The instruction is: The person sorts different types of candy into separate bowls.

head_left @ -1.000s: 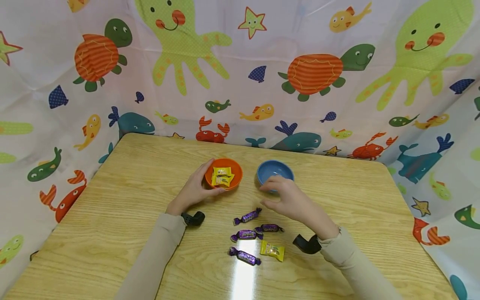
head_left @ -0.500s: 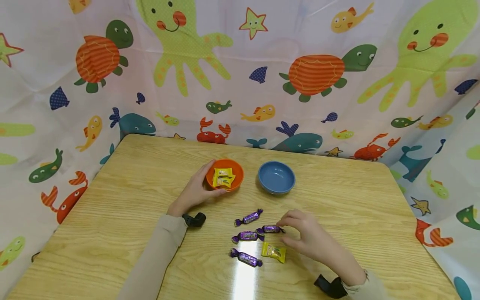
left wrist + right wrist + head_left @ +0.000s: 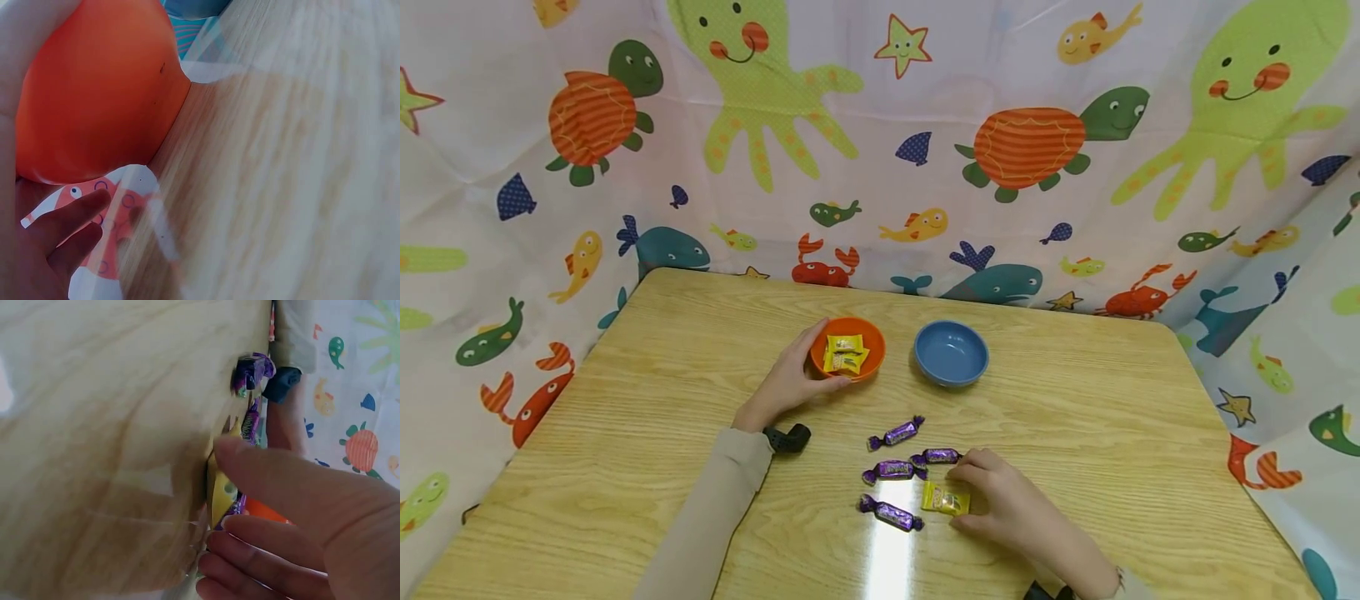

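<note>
My left hand holds the near left side of an orange bowl, its thumb along the front. Several yellow-wrapped candies lie in that bowl. In the left wrist view the bowl's outer wall fills the upper left. My right hand has its thumb and index finger at opposite edges of a yellow-wrapped candy on the table. In the right wrist view, the same candy sits between thumb and index fingertips. Purple twist-wrapped candies lie just left of this hand.
A blue bowl with nothing in it stands right of the orange one. More purple candies lie before the bowls, one at the back and one at the front. A sea-animal printed curtain hangs behind the wooden table.
My right hand has come from over the blue bowl towards me, down to the yellow candy, which has turned slightly. The left hand has stayed at the orange bowl.
</note>
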`<state>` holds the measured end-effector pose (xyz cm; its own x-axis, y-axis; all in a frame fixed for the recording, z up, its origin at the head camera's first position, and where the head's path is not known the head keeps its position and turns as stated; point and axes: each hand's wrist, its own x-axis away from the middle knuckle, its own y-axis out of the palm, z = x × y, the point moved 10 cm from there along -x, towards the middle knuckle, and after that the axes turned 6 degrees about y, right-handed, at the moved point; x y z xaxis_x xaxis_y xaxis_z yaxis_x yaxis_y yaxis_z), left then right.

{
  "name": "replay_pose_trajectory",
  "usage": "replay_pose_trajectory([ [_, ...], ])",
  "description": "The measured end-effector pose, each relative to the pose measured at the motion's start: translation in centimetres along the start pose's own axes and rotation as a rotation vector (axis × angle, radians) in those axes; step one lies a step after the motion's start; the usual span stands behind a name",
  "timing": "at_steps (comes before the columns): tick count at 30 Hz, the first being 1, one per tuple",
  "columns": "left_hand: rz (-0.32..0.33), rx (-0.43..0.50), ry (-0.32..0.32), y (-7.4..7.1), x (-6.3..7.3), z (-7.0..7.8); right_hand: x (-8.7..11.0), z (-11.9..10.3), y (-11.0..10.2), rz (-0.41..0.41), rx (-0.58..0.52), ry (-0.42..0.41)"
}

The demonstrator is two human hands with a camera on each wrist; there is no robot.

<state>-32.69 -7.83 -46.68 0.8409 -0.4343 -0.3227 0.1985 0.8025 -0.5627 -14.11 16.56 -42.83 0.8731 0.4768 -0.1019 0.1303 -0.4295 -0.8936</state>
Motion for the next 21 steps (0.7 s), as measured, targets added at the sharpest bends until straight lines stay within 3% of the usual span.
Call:
replay_pose_trajectory([
  [7,-0.006,-0.009,-0.001,0.06,-0.05,-0.15,-0.05,-0.25,0.14,0.054,0.009,-0.052],
  [21,0.002,-0.003,-0.007,0.06,-0.02,-0.40,-0.61,-0.49,-0.13,0.063,-0.036,-0.089],
])
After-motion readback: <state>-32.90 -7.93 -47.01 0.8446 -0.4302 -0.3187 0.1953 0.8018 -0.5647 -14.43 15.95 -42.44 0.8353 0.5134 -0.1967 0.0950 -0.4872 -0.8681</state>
